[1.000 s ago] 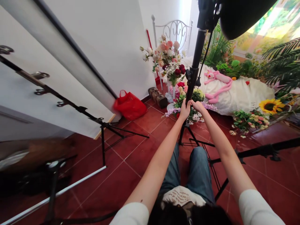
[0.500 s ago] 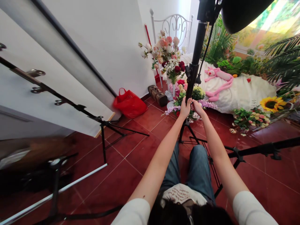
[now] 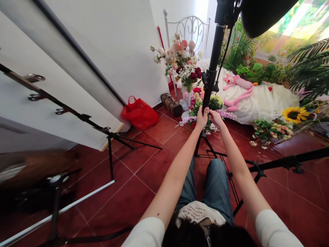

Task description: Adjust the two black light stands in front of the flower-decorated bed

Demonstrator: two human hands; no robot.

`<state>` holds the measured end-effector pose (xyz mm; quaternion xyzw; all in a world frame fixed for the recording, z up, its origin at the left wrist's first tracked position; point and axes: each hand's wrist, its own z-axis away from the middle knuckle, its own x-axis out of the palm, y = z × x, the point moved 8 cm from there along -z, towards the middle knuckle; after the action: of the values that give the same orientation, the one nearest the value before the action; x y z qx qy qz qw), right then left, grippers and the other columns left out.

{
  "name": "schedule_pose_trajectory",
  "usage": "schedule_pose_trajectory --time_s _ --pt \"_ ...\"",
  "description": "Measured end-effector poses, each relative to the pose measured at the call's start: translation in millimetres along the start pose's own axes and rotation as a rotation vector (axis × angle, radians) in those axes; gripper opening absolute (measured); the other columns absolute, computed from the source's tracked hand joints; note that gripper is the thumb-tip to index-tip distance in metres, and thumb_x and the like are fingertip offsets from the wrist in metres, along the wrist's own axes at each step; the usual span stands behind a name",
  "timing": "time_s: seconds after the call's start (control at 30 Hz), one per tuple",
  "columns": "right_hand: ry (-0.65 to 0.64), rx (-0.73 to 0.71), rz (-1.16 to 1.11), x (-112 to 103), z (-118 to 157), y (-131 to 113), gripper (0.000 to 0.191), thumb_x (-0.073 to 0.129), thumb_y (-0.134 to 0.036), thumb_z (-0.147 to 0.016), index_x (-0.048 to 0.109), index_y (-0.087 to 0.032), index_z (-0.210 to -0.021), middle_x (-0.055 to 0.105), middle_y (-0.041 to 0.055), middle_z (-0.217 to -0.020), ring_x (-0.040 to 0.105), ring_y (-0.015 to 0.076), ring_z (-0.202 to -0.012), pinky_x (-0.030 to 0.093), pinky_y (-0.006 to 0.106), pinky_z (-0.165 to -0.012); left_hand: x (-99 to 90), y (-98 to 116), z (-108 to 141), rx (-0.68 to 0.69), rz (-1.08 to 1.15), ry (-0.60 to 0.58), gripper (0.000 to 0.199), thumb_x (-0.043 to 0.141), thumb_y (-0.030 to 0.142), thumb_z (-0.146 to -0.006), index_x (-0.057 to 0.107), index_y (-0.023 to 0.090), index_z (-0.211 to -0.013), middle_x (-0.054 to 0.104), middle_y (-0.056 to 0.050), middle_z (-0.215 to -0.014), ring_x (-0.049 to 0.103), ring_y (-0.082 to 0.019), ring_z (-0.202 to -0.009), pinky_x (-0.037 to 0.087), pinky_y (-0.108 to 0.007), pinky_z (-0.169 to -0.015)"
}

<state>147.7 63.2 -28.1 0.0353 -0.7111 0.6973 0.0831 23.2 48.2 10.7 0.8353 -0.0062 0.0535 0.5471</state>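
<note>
A black light stand (image 3: 212,61) rises in front of me, with a dark lamp head (image 3: 264,17) at its top and a cable hanging alongside. My left hand (image 3: 202,118) is wrapped round the lower part of its pole. Just right of the pole, my right hand (image 3: 216,119) has its fingers pinched together at a small dark locking knob, mostly hidden by the fingertips. Higher up, another clamp knob (image 3: 205,77) sticks out on the pole. The stand's legs spread on the floor near my knees.
Artificial flowers (image 3: 180,51) stand behind the pole, by a white cloth (image 3: 272,103) with a pink plush toy (image 3: 239,85). At left are a red bag (image 3: 141,115), another black stand (image 3: 110,133) and a white rod (image 3: 87,197). A black pole (image 3: 288,160) crosses at right.
The view has shifted slightly, so the surroundings sit a little further left. My right fingers have moved slightly at the knob; my left hand keeps its grip on the pole.
</note>
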Motion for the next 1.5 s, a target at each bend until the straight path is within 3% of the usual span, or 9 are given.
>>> schedule_pose_trajectory --time_s 0.2,0.4,0.67,0.77,0.87,0.97,1.1,1.3,1.5 --pt "0.045 0.115 -0.254 3 8 16 0.018 0.068 -0.035 -0.083 0.057 -0.023 -0.091 0.064 -0.0046 -0.079 0.057 0.0096 -0.066 0.047 0.021 -0.066 -0.2 0 0 0.021 -0.002 0.023 0.061 0.041 0.08 -0.084 0.054 0.021 -0.087 0.062 -0.005 -0.081 0.059 -0.016 -0.078 0.048 -0.03 -0.079" --pt "0.072 0.071 -0.238 10 4 16 0.034 0.059 -0.056 -0.087 0.049 -0.024 -0.08 0.057 -0.0042 -0.067 0.056 0.0136 -0.066 0.046 0.024 -0.062 0.5 -4 1 0.034 0.03 0.016 0.063 0.041 0.081 -0.083 0.054 0.021 -0.092 0.062 -0.005 -0.083 0.059 -0.017 -0.078 0.047 -0.031 -0.077" --pt "0.096 0.084 0.242 -19 32 34 0.047 0.052 -0.064 -0.092 0.048 -0.022 -0.071 0.053 -0.001 -0.063 0.047 0.0122 -0.061 0.041 0.024 -0.054 -1.1 -4 0 0.023 -0.029 0.015 0.064 0.039 0.083 -0.082 0.054 0.021 -0.087 0.057 -0.003 -0.077 0.056 -0.015 -0.074 0.045 -0.029 -0.076" --pt "0.168 -0.027 0.306 -26 34 7 0.036 0.06 -0.056 -0.09 0.053 -0.021 -0.085 0.059 0.0018 -0.08 0.054 0.0137 -0.075 0.048 0.025 -0.064 -1.2 -4 0 0.016 -0.022 0.01 0.06 0.041 0.08 -0.084 0.055 0.021 -0.088 0.059 -0.002 -0.077 0.056 -0.015 -0.074 0.046 -0.029 -0.077" --pt "0.253 -0.318 0.357 -13 34 -58 0.046 0.066 -0.056 -0.085 0.05 -0.023 -0.114 0.059 0.007 -0.112 0.059 0.0183 -0.104 0.055 0.034 -0.088 -0.6 -5 0 0.022 -0.016 -0.001 0.06 0.041 0.079 -0.084 0.055 0.021 -0.088 0.059 -0.003 -0.079 0.057 -0.015 -0.076 0.047 -0.029 -0.08" --pt "0.306 -0.698 0.537 23 48 -133 0.072 0.067 -0.062 -0.082 0.039 -0.026 -0.137 0.044 0.0121 -0.14 0.046 0.0276 -0.135 0.05 0.05 -0.105 -0.9 -7 -1 0.033 -0.01 0.013 0.064 0.041 0.082 -0.082 0.056 0.021 -0.09 0.06 -0.005 -0.081 0.058 -0.017 -0.08 0.047 -0.032 -0.082" --pt "0.196 -0.918 0.756 78 56 -189 0.084 0.066 -0.057 -0.086 0.025 -0.023 -0.151 0.023 0.0156 -0.157 0.019 0.0355 -0.153 0.039 0.062 -0.113 -2.0 -11 -3 -0.001 -0.003 0.05 0.069 0.043 0.086 -0.076 0.057 0.021 -0.094 0.062 -0.007 -0.085 0.061 -0.02 -0.085 0.047 -0.034 -0.085" --pt "0.146 -0.99 0.89 109 51 -210 0.066 0.051 -0.031 -0.096 0.024 -0.025 -0.155 0.011 0.0119 -0.165 0.021 0.034 -0.154 0.04 0.052 -0.117 -1.5 -10 -1 -0.015 -0.029 0.005 0.07 0.04 0.084 -0.079 0.06 0.018 -0.093 0.065 -0.009 -0.085 0.062 -0.02 -0.085 0.049 -0.036 -0.09" --pt "0.164 -1.001 0.92 109 45 -197 0.065 0.044 -0.023 -0.097 0.022 -0.028 -0.157 0.017 0.0111 -0.162 0.023 0.0374 -0.153 0.031 0.061 -0.119 -7.1 -17 -5 0.02 -0.082 -0.048 0.057 0.06 0.073 -0.079 0.062 0.018 -0.095 0.065 -0.012 -0.102 0.062 -0.026 -0.108 0.047 -0.042 -0.104"
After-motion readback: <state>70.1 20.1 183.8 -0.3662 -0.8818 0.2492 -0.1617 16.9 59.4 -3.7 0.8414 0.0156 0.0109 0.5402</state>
